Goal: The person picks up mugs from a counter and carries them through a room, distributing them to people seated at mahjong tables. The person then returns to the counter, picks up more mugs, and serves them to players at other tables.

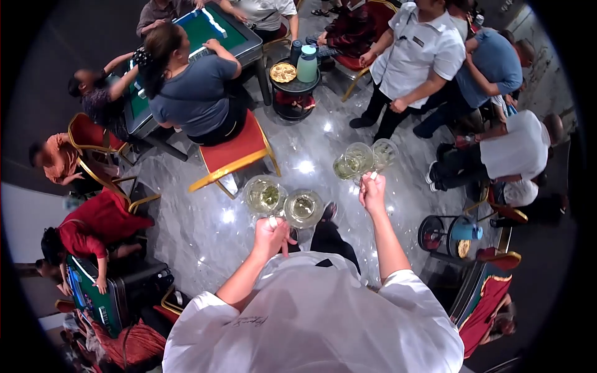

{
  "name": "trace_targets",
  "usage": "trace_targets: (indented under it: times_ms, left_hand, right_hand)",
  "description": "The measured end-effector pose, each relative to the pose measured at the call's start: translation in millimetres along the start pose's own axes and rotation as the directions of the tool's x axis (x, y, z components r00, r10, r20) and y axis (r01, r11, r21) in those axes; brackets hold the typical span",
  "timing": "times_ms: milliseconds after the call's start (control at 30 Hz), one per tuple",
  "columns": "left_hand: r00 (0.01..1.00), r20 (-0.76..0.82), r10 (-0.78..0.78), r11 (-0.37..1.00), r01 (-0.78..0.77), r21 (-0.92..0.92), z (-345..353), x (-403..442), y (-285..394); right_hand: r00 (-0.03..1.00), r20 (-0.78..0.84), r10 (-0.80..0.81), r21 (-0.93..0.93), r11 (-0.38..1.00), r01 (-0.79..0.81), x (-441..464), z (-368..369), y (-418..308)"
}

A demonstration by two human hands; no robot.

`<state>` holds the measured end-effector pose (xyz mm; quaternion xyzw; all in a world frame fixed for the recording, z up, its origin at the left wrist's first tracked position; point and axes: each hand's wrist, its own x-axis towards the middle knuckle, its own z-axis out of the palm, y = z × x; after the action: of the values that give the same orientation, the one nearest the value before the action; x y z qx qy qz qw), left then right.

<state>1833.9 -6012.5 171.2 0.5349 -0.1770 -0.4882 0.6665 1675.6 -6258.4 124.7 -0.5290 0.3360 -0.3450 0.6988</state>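
My left hand (270, 237) is closed around the handles of two clear glass mugs, held side by side in front of my body. Green leaves in pale liquid show in the left glass mug (263, 195), and darker leaves in the other glass mug (303, 209). Out ahead to the right, my right hand (372, 194) grips a cluster of glass mugs by their handles. Leaves are visible in the nearest glass mug (346, 166); beside it are another glass mug (360, 154) and a third glass mug (385, 152). All are above the floor.
A person sits on a red chair (233, 146) at a green mahjong table (229, 30). A round side table (296, 86) bears a teal flask (307, 64) and a plate of food (283, 73). People stand at the right, near another small stand (430, 233). Grey marble floor (311, 137) lies between.
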Motion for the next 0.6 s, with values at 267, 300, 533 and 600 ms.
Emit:
trace_targets:
  times_ms: [267,300,533,600]
  left_hand:
    - [0.986,-0.141,0.09,0.996,-0.087,0.025,22,126,11]
    - [0.974,-0.189,0.124,0.992,-0.127,-0.006,26,138,14]
    - [0.924,-0.32,0.207,0.972,-0.231,-0.037,37,222,35]
    - [0.904,-0.392,0.17,0.98,-0.196,-0.027,36,244,41]
  right_hand:
    - [0.977,0.204,0.062,-0.058,0.997,-0.051,182,-6,32]
    - [0.975,0.197,0.105,-0.001,0.994,-0.107,201,-3,34]
    - [0.943,0.281,0.178,-0.077,0.984,-0.163,318,14,48]
    - [0.939,0.279,0.202,-0.112,0.978,-0.177,346,18,55]
